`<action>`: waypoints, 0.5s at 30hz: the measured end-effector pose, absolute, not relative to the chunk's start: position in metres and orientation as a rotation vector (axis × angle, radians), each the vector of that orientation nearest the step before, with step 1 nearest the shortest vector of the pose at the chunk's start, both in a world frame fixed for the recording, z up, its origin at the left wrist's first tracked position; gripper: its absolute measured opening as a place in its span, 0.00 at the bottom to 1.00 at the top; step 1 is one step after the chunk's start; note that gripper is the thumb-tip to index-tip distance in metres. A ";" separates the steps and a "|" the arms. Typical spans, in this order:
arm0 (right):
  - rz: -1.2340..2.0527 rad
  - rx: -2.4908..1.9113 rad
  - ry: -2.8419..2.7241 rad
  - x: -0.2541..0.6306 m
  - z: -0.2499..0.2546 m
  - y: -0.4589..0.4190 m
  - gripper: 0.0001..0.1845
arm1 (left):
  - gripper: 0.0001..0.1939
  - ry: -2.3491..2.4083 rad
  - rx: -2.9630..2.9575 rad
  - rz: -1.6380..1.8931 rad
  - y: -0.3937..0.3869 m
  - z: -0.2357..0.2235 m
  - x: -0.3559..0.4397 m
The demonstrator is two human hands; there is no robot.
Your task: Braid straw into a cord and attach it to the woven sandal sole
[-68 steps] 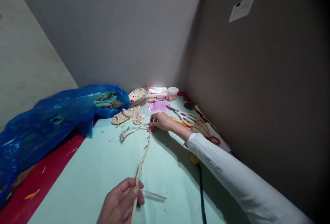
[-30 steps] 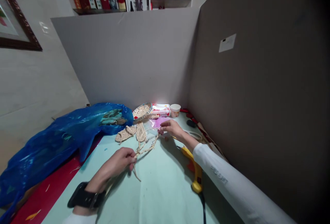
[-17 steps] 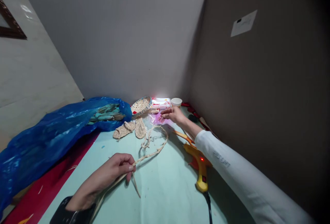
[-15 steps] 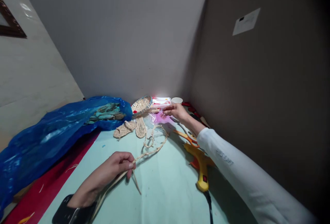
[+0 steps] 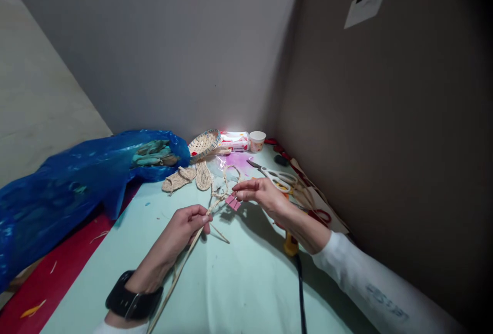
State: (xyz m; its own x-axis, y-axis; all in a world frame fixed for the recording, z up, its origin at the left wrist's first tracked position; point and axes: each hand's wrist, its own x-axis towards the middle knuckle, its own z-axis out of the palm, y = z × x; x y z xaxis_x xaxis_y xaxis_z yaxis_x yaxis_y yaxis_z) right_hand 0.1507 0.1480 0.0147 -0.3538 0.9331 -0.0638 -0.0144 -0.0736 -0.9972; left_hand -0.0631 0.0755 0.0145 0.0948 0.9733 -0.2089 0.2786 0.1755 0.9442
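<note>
Thumb and fingers of my left hand (image 5: pixel 194 223) pinch a pale braided straw strand (image 5: pixel 216 203). Its long loose ends trail down past my wrist, and one short end sticks out to the right. The braid's far part curls in a loop on the pale green table cover (image 5: pixel 239 282). My right hand (image 5: pixel 264 195) grips a pink binder clip (image 5: pixel 233 202) by its handles, close beside the braid, just beyond my left fingers. Whether the clip touches the braid I cannot tell.
At the left lies a blue plastic bag (image 5: pixel 92 162) with teal bundles. Beyond are coiled cords (image 5: pixel 179 179), a woven basket (image 5: pixel 204 144), a pink-white packet (image 5: pixel 234 140) and a paper cup (image 5: pixel 257 141). White-handled scissors (image 5: pixel 275 175) and a yellow glue gun (image 5: pixel 290 246) lie right, partly hidden.
My right hand has come back from the far side of the table toward the braid, now with the pink binder clip. My left hand still holds the braid. The view has tilted down.
</note>
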 end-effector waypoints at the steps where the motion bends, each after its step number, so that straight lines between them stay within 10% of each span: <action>1: 1.543 -1.045 -1.396 0.150 0.013 0.145 0.13 | 0.12 1.399 1.324 0.831 0.075 0.014 -0.062; 15: 1.609 -1.071 -1.187 0.139 0.000 0.139 0.15 | 0.09 1.395 1.618 0.714 0.074 0.004 -0.049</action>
